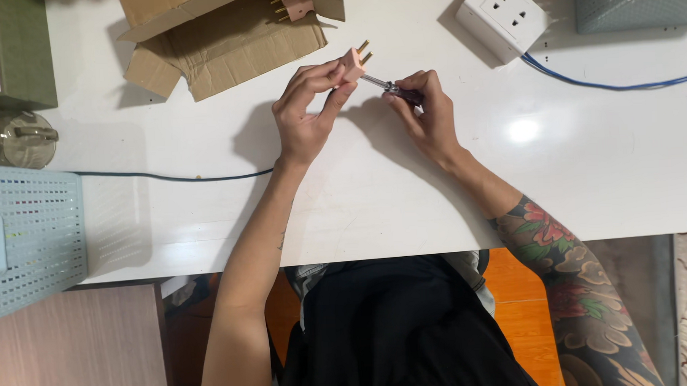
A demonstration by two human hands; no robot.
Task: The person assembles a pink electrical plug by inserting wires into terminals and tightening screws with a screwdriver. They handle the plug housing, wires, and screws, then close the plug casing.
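Note:
My left hand pinches a small pink plug with brass prongs pointing up and to the right, held just above the white table. My right hand grips a small screwdriver with a dark handle. Its metal shaft runs left and its tip meets the side of the pink plug. Both hands hover close together over the middle of the table.
An open cardboard box holding another pink plug lies at the back. A white socket block with a blue cable sits back right. A perforated blue basket is at left, a second basket at the far right.

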